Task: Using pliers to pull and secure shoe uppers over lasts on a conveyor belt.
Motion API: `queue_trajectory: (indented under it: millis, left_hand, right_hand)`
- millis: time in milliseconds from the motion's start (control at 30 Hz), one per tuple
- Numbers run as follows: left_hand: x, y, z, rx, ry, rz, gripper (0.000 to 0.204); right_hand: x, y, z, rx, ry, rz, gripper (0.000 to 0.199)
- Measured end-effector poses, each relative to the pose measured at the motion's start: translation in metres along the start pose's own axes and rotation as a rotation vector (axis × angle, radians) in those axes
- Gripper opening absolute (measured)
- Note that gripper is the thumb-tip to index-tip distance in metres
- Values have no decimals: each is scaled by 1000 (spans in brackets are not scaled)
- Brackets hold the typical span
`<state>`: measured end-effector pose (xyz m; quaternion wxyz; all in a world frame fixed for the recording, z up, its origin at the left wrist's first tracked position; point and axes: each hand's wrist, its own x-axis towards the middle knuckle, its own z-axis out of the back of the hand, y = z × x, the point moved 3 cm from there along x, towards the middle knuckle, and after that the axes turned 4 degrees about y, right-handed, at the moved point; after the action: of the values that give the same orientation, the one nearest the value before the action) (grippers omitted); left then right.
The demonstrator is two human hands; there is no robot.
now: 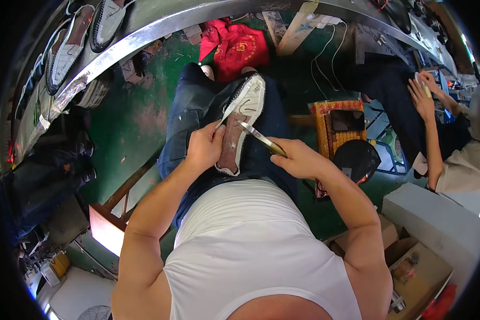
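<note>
A shoe upper on a last (pixel 254 98) lies along my lap with its underside up, brown at the heel and middle and whitish at the toe, with a dark stitched rim. My left hand (pixel 205 146) is closed on its left edge, thumb on top, where a pale strip of the edge stands up. In the fist of my right hand (pixel 301 158) is a hand tool with a narrow metal end and a yellowish handle (pixel 276 149). Its metal tip is over the brown part of the underside; whether it touches cannot be made out.
A metal-edged bench (pixel 144 33) curves across the far side, bearing more shoes (pixel 69 50) at the left. On the right are a beaded seat (pixel 325 128) with a phone (pixel 348 121) and black cap (pixel 357 159), a co-worker's hands (pixel 422 98), and a cardboard box (pixel 429 272).
</note>
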<state>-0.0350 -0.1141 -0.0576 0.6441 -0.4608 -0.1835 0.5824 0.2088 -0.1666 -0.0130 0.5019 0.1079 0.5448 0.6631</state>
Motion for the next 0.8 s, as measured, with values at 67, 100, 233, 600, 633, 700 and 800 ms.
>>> queue_trajectory:
  millis: [67,100,233,600,633,700,800]
  left_hand:
    - [-1,-11,3,41,19,17,30]
    - [-2,-16,4,89,39,31,29]
    - [-11,-12,-7,198,-132,-328,34]
    - [22,41,-41,-1029,400,118,71]
    - [27,46,-42,-870,360,23,71]
    - [33,51,-43,-703,327,-73,71]
    - [31,48,-40,-421,189,-157,69]
  right_hand:
    - [7,5,3,-46,-16,68,27]
    - [11,12,8,-65,64,-2,31]
    - [28,47,33,-79,463,-409,31]
    - [23,-7,-26,-121,-77,-100,30]
    - [22,-8,-30,-27,-111,-96,30]
    - [21,-12,-12,-50,-45,-58,29]
    - [21,-2,8,-349,-155,44,29]
